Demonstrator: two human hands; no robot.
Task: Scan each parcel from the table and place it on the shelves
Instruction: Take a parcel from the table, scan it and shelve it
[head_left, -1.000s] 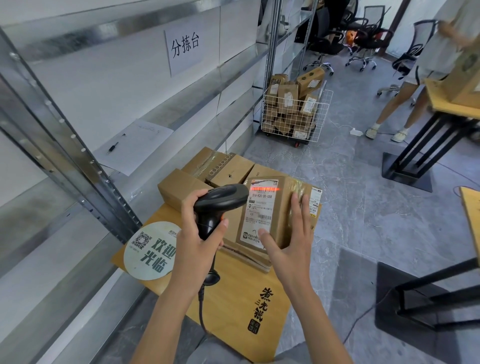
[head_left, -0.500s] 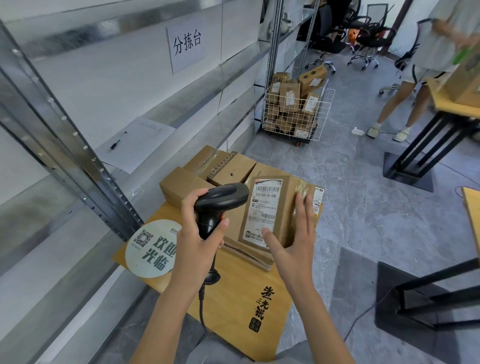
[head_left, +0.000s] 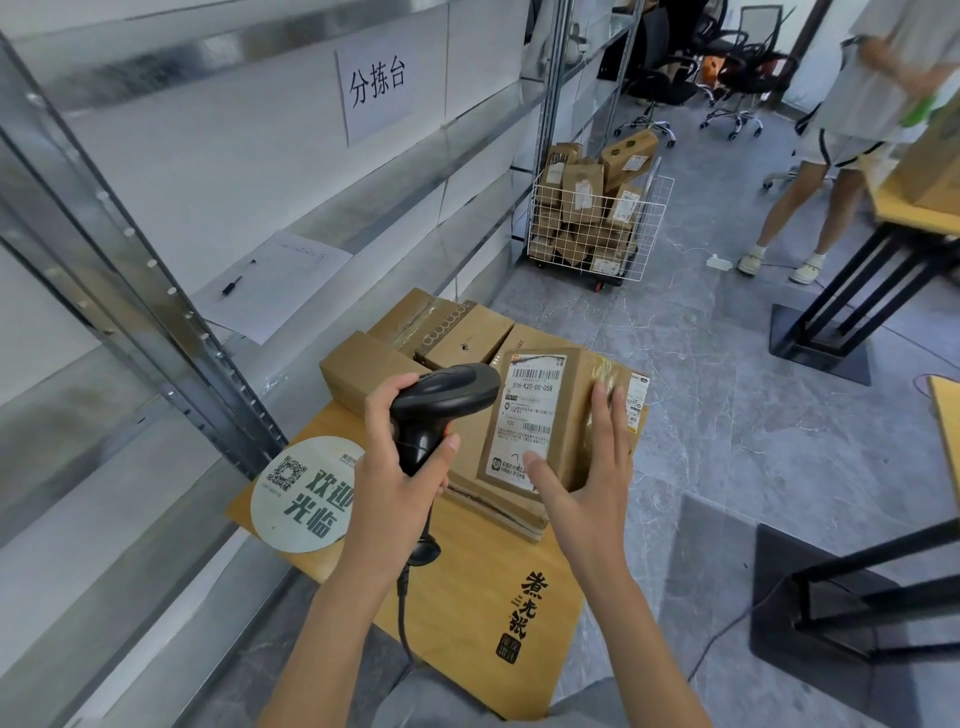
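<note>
Two hands, left gripping scanner, right holding parcel

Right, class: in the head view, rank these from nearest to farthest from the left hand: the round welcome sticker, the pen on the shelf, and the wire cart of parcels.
1. Round welcome sticker: on the table, just left of the left hand.
2. Pen: on paper on the shelf, up and left.
3. Wire cart: on the floor, far ahead and right.
</note>
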